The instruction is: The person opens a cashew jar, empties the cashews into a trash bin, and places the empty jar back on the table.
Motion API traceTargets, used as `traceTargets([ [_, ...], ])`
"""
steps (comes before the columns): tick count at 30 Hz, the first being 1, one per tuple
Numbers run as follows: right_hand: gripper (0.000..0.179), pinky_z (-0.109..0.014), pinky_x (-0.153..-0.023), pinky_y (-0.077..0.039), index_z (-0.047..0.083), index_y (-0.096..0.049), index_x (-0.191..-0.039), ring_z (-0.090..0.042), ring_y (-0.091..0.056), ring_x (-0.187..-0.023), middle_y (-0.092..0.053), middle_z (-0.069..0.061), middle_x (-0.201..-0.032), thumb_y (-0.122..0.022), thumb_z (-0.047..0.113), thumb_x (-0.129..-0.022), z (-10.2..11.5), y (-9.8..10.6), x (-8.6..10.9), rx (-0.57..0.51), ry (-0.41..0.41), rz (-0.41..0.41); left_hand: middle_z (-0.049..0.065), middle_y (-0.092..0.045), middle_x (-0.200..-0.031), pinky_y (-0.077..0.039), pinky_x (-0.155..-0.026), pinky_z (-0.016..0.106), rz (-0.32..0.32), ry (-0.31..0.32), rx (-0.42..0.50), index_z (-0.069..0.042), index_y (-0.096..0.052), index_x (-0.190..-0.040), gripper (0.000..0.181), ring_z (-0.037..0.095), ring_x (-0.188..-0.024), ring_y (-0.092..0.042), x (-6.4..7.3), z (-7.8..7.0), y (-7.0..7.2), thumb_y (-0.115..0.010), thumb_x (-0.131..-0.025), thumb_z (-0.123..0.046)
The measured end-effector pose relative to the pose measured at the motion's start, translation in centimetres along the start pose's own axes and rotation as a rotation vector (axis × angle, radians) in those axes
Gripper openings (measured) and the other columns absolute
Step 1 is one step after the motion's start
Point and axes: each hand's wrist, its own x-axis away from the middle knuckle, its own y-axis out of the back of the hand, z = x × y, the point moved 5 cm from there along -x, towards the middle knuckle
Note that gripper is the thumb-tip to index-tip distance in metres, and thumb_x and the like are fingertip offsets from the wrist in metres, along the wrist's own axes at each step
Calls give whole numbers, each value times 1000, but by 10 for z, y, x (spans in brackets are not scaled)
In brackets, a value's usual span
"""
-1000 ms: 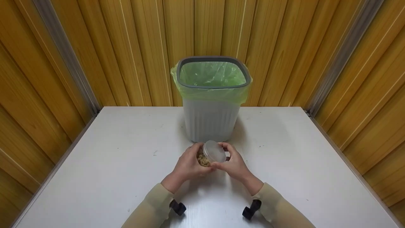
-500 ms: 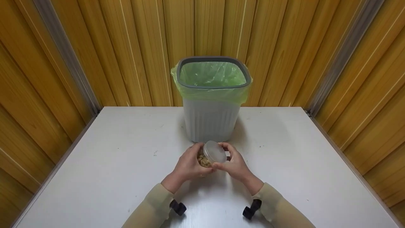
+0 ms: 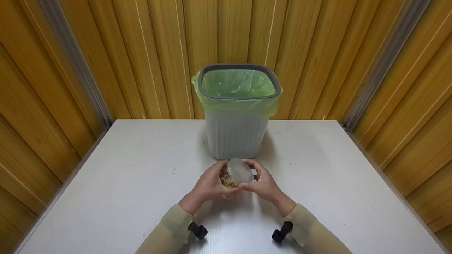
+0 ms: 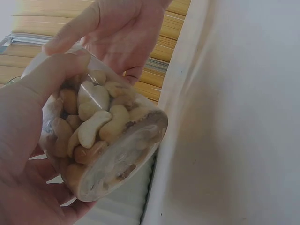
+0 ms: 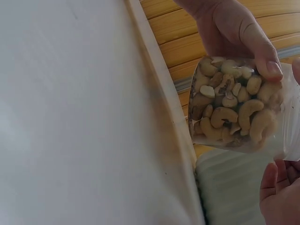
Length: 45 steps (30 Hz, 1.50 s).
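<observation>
We are gripping the jar (image 4: 99, 129) in our left hand (image 3: 209, 184), its lid (image 3: 242, 170) in our right hand (image 3: 265, 184), long axis slanting, lid facing up toward the tabletop's (image 3: 335, 183) right edge.

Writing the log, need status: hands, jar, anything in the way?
Left hand grips nut jar, tilted. Right hand holds lid, on jar. Bin stands beyond; nothing seen blocking.

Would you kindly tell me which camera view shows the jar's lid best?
The head view, since the lid faces that camera and nearly its whole round top shows. The right wrist view gives only its pale side, cut off by the frame; in the left wrist view, the left hand hides most of it.
</observation>
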Motion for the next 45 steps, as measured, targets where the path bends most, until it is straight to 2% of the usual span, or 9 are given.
traceTargets([
  [6,87,-32,-96,-49,-1,-45,-150,-23,-45,-124,-48,-24,-142,-89,26,-81,1,1,1,-28,26,48,9,-65,-132,-54,-97,47,18,10,17,-8,-52,-142,82,25,-114,-64,0,2,0,-92,-75,-33],
  [15,86,-32,-98,-49,-5,-40,-152,-21,-45,-127,-46,-26,-148,-86,19,-83,5,2,0,-80,68,98,9,-66,-129,-54,-95,46,23,2,51,-9,-53,-141,81,24,-112,-64,0,2,0,-93,-74,-31],
  [18,88,-29,-98,-48,-5,-37,-154,-22,-45,-129,-42,-27,-153,-84,19,-84,7,1,0,-95,64,106,7,-65,-130,-54,-96,46,19,19,58,-11,-53,-142,81,23,-112,-64,0,2,0,-93,-74,-32],
  [23,96,-25,-95,-52,-7,-24,-158,-31,-47,-131,-30,-33,-158,-82,23,-88,5,-3,0,-161,17,130,9,-65,-130,-53,-98,48,-13,31,67,-10,-53,-141,81,24,-114,-63,0,2,0,-92,-75,-34],
  [25,97,-24,-93,-53,-8,-24,-158,-30,-48,-128,-33,-33,-154,-82,25,-88,4,-3,-1,-167,-10,115,9,-65,-131,-52,-99,49,-26,38,72,-10,-53,-141,81,26,-116,-63,0,2,1,-92,-74,-35],
  [28,94,-22,-88,-51,-6,-32,-153,-21,-46,-119,-42,-27,-144,-86,28,-85,3,-3,-1,-140,-52,48,10,-65,-132,-51,-101,50,-38,51,74,-9,-53,-142,83,27,-117,-62,0,3,1,-92,-74,-36],
  [34,82,-22,-81,-49,-3,-47,-140,-21,-47,-111,-52,-20,-131,-91,26,-78,3,-3,-2,-59,-98,-55,9,-65,-131,-51,-101,50,-45,63,53,-9,-53,-141,83,27,-118,-63,0,3,1,-92,-75,-38],
  [39,78,-22,-80,-50,-4,-49,-139,-19,-49,-108,-52,-21,-128,-91,22,-78,4,-3,-2,-65,-102,-73,8,-65,-130,-51,-101,49,-44,66,46,-10,-53,-141,82,25,-116,-63,0,3,1,-91,-75,-40],
  [45,80,-22,-83,-51,-6,-47,-142,-18,-49,-110,-51,-23,-130,-90,20,-80,2,-2,-2,-90,-80,-52,8,-66,-128,-52,-99,47,-43,43,37,-11,-54,-139,78,24,-114,-63,0,3,2,-91,-76,-40],
])
